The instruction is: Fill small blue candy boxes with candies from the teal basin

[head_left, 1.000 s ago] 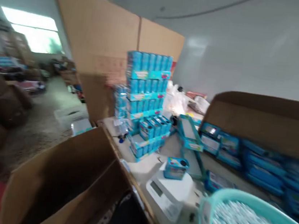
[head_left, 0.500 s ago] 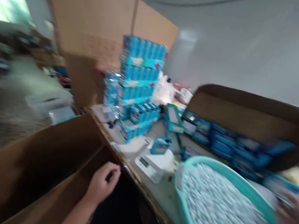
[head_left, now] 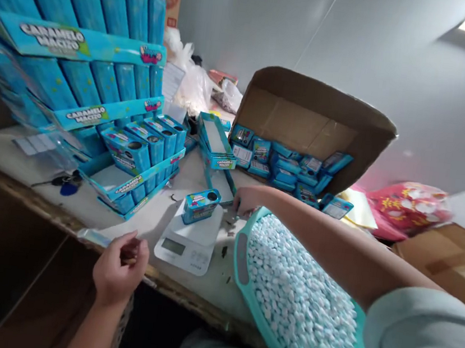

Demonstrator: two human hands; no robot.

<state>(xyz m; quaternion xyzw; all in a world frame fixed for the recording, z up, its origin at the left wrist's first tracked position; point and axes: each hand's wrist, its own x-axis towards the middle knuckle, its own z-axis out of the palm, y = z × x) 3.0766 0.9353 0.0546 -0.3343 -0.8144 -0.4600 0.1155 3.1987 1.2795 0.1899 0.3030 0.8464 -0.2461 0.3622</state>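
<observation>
Fingers of the left hand (head_left: 118, 273) curl loosely at the table edge (head_left: 22, 193), near the white scale (head_left: 188, 242) bearing a small blue candy box (head_left: 200, 205). The right hand (head_left: 248, 199) reaches past the teal basin (head_left: 242, 265) of pale candies (head_left: 298, 295); its grip cannot be told. Stacked blue display cartons (head_left: 80, 65) crowd the left, with an open cardboard box (head_left: 307, 121) behind.

The person is wearing a pale grey-green short sleeve (head_left: 423, 344) that is covering the right upper arm. Both forearms are showing bare, and the left hand (head_left: 118, 273) and right hand (head_left: 248, 199) are wearing no gloves.
</observation>
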